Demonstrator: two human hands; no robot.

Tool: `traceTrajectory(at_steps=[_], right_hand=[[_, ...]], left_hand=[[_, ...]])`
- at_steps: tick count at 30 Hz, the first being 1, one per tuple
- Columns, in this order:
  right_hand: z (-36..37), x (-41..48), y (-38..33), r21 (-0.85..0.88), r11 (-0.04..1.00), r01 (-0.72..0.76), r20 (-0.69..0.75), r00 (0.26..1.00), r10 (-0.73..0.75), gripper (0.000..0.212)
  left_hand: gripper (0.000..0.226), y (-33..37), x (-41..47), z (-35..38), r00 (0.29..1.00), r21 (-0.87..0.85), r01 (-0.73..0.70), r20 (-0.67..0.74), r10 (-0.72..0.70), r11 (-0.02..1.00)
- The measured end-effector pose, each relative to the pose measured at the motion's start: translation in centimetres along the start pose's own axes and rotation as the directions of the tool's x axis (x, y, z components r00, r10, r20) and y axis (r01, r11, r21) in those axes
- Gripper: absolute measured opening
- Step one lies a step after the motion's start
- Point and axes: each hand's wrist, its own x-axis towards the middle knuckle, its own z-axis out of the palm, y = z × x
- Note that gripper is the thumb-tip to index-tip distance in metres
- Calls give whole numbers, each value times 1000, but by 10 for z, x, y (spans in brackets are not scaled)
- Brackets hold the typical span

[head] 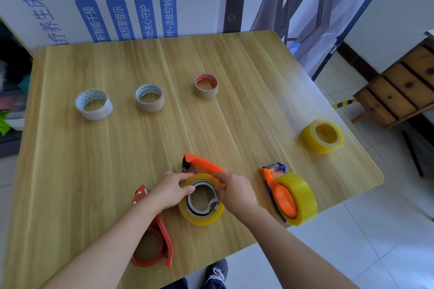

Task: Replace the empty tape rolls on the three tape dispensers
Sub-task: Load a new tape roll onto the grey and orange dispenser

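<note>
Left hand [171, 191] is curled over the near-left rim of the middle roll [204, 217], fingertips at its inner edge. Right hand [238, 193] is curled round the roll's right rim where the orange dispenser [202, 163] handle passes. Whether the handle is pinched too cannot be told. Both hands are gripping, neither is open.

The roll is held flat on the surface [234, 112], around the dispenser's grey hub [190, 205]. A two-sided grip is likely used so the roll can be pressed down evenly and kept from twisting. It looks seated or nearly so; the tape end is not seen fed to the cutter.

Just right, a second dispenser [281, 197] is stood on edge with a yellow roll [303, 195] fitted, judged done. At left, under the left forearm, a red dispenser [164, 234] is laid flat. Whether a core sits in its ring cannot be told; it is judged last in line.

A spare roll [310, 138] is parked at the right edge, probably kept for the red one. Three cores, white [103, 112], brown [150, 107] and red-lined [206, 92], are lined up at the back, apparently set aside out of the work area.
</note>
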Motion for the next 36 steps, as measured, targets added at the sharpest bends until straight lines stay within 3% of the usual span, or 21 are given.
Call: traceTrajectory(at_steps=[3, 7, 9, 11, 13, 16, 18, 20, 22, 24, 26, 28, 31, 36], right_hand=[[8, -2, 1, -67, 997, 27, -13, 1000, -27, 33], [21, -11, -4, -215, 907, 362, -127, 910, -393, 21], [25, -17, -7, -285, 824, 490, 19, 862, -506, 39], [26, -20, -11, -406, 748, 525, 230, 851, -473, 53], [27, -22, -13, -493, 701, 516, 320, 856, -406, 56], [27, -20, -15, -432, 755, 493, 249, 870, -426, 32], [20, -18, -18, -264, 849, 458, 171, 888, -426, 30], [9, -16, -27, -3, 915, 402, 98, 911, -400, 36], [-9, -17, -41, 239, 916, 321, 52, 938, -342, 43], [-26, -19, -54, 451, 853, 263, 49, 947, -318, 47], [-41, -20, -65, 643, 739, 199, 75, 945, -320, 55], [-52, -23, -74, 747, 650, 139, 105, 941, -322, 62], [-64, -28, -85, 824, 557, 106, 93, 944, -317, 53], [-81, -40, -101, 859, 488, 156, 2, 952, -307, 42]], left_hand=[[46, 1, 0, -2, 999, 119, 9, -42, -4, 993], [39, -1, 4, -2, 1000, 156, 0, 9, -2, 988], [39, -2, 6, -1, 1000, 158, 6, 8, -8, 987], [40, -2, 7, -1, 1000, 160, 7, 10, -8, 987], [41, -1, 6, -1, 1000, 164, 9, 17, -12, 986], [40, -4, 7, -1, 1000, 49, 0, 21, -1, 999], [40, -3, 5, -3, 1000, -182, 19, -11, -21, 983], [45, 1, 3, -9, 995, -495, 31, -63, -72, 868], [46, 6, 0, -15, 984, -726, 42, -90, -154, 687], [59, 4, -1, -24, 981, -844, 84, -24, -193, 529], [80, 4, -4, -29, 990, -904, 132, 99, -103, 406], [80, 11, -9, -35, 992, -961, 124, 124, -19, 246], [50, 29, -20, -50, 1000, -996, 28, 28, -8, 79], [52, 56, -45, -72, 993, -994, -100, -103, 50, -51]])
